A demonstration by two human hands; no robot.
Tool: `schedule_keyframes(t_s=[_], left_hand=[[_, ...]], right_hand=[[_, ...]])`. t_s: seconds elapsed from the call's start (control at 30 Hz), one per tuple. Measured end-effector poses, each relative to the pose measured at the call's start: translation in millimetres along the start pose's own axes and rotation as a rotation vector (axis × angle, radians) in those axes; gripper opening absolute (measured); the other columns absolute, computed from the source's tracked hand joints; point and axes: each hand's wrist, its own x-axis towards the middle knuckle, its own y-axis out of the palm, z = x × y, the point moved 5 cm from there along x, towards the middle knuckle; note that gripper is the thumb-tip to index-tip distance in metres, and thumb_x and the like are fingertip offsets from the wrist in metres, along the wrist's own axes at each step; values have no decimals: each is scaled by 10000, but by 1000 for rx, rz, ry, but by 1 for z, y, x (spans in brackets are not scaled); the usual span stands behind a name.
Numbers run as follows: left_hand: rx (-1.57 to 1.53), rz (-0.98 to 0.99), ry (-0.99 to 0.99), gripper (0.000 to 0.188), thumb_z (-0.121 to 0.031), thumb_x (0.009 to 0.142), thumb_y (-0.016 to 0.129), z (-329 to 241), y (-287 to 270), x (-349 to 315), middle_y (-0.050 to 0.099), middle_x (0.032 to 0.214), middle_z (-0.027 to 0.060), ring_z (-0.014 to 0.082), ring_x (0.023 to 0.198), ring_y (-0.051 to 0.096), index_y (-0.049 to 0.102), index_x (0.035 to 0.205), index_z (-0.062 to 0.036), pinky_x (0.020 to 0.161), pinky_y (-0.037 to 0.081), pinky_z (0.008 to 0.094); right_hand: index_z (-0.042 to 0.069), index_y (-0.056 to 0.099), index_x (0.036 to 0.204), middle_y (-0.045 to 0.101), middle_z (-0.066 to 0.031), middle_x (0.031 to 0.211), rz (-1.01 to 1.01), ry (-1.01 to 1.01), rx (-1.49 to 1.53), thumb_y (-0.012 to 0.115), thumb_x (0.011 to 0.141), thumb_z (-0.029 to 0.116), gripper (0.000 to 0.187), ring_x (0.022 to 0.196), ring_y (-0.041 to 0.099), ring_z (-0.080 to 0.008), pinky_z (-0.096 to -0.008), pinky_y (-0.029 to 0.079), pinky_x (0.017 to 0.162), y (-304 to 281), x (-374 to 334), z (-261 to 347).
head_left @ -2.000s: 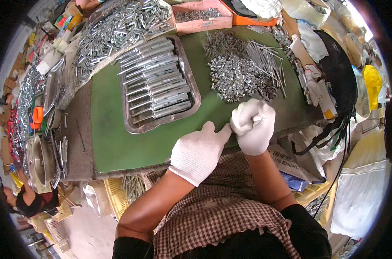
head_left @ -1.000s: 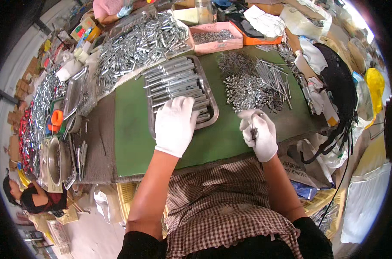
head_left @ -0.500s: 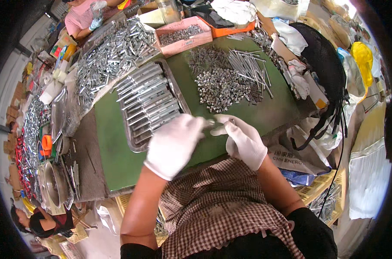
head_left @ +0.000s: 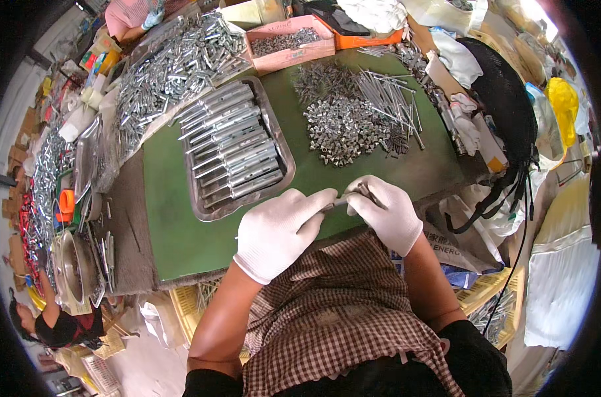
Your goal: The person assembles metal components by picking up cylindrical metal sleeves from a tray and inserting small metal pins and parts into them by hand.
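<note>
Both of my hands wear white gloves and meet low over the front of the green mat (head_left: 181, 251). My left hand (head_left: 280, 228) is closed, its thumb and forefinger pinching one end of a slim metal piece (head_left: 339, 202). The piece's other end is in my closed right hand (head_left: 388, 213), where a grey metal bit (head_left: 364, 190) shows between the fingers. The fingers hide most of it. Left of my hands, a metal tray (head_left: 288, 159) holds a row of silver tubular parts with thin rods (head_left: 237, 149). Beyond my hands is a heap of small silver metal caps (head_left: 340, 132).
Behind the caps lie small dark screws (head_left: 323, 79), with long thin pins (head_left: 393, 99) beside them. A pink box (head_left: 294, 63) of small parts stands at the back, left of it a big pile of metal tubes (head_left: 181, 66). A black bag (head_left: 499, 112) sits right. Another person's gloved hand (head_left: 153, 18) shows far left.
My hands have come down slightly toward me, and the metal piece now spans between their fingertips. The view has shifted a little; the tray and heaps look the same.
</note>
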Motion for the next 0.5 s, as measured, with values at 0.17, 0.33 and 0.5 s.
schedule_keyframes(t_s=[0.17, 0.33, 0.5], left_hand=[[-46, -59, -5, 321, -113, 787, 691, -2, 3, 3, 574, 728, 38, 234, 603, 595, 690, 1098, -196, 557, 493, 353], [-1, -71, -35, 273, -128, 802, 677, -3, 7, 3, 581, 732, 46, 243, 601, 602, 688, 1068, -189, 543, 487, 355], [96, -23, -59, 220, -149, 827, 654, -12, 8, 2, 552, 710, 49, 242, 560, 585, 678, 1038, -205, 517, 481, 362]], right_hand=[[26, 623, 983, 620, -82, 779, -60, -192, -56, 626, 918, 147, 138, 719, 595, -166, -296, 487, 704, -4, 2, 3], [36, 636, 991, 641, -113, 851, -8, -49, -47, 638, 901, 149, 145, 773, 623, -220, -327, 491, 741, -6, 4, 1], [43, 671, 938, 656, -133, 890, -234, -390, -379, 663, 869, 167, 142, 805, 645, -288, -354, 505, 723, -28, 14, 12]])
